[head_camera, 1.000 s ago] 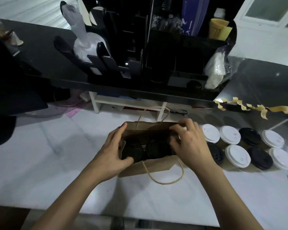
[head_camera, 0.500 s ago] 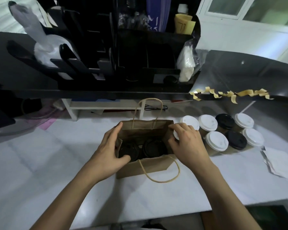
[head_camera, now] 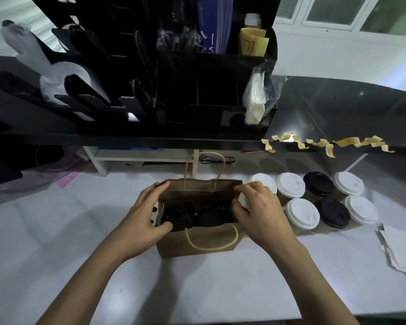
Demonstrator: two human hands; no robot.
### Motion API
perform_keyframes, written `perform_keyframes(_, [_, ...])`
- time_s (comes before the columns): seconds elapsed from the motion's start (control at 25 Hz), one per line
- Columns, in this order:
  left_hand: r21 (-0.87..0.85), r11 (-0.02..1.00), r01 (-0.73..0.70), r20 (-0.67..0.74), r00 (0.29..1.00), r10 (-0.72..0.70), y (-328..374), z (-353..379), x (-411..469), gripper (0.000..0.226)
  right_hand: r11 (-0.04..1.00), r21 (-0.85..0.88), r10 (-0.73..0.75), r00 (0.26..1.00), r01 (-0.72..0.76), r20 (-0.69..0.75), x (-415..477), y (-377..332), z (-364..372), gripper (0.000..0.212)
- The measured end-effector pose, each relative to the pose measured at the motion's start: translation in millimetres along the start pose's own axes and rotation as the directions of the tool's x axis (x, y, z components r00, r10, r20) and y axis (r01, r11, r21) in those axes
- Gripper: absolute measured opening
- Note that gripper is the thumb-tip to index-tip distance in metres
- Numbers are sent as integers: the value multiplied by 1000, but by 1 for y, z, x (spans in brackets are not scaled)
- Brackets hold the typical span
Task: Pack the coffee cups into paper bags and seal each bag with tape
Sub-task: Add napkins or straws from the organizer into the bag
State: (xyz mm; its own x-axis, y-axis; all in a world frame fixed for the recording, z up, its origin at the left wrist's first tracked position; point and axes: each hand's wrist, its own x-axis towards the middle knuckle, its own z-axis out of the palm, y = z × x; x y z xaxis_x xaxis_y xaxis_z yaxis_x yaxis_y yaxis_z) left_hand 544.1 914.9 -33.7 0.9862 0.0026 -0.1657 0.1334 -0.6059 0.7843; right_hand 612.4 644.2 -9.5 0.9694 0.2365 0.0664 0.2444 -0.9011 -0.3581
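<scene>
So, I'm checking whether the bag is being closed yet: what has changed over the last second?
Almost nothing. The left hand and right hand still grip the two ends of the paper bag, and its mouth is still open. Only the camera's view has shifted. The two black-lidded cups inside, the loose cups beside it and the tape strips on the shelf edge stayed put.

Dim, cool light, soft shadows, dark shelf glare, and wide-angle bending at edges.

White marble counter [head_camera: 56, 242], black shelf [head_camera: 150, 138], windows [head_camera: 333, 10].
</scene>
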Motion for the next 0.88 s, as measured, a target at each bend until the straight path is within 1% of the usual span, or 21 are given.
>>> perform_keyframes(0.16, [71,997,41,-109,993,-33,13,2,-4,71,996,64,-58,998,58,-1,8,3,-13,32])
perform_keyframes(0.28, [83,994,65,-204,978,-47,23,-1,-5,57,991,79,-106,994,106,-10,17,5,-24,30])
perform_keyframes(0.44, [82,995,57,-309,951,-29,44,-10,-6,47,972,142,-175,981,186,-83,32,3,-42,24])
perform_keyframes(0.56, [113,993,15,-354,935,26,72,-21,-5,39,943,180,-252,954,280,-162,49,-6,-61,19])
perform_keyframes(0.68, [145,989,-42,-361,928,93,99,-34,0,33,913,177,-326,917,368,-230,68,-19,-77,17])
perform_keyframes(0.76, [138,988,-70,-384,916,118,115,-45,5,31,889,185,-365,891,420,-270,82,-28,-90,17])
perform_keyframes(0.88, [139,984,-110,-425,891,160,138,-60,17,33,868,200,-389,872,455,-297,102,-40,-108,17])
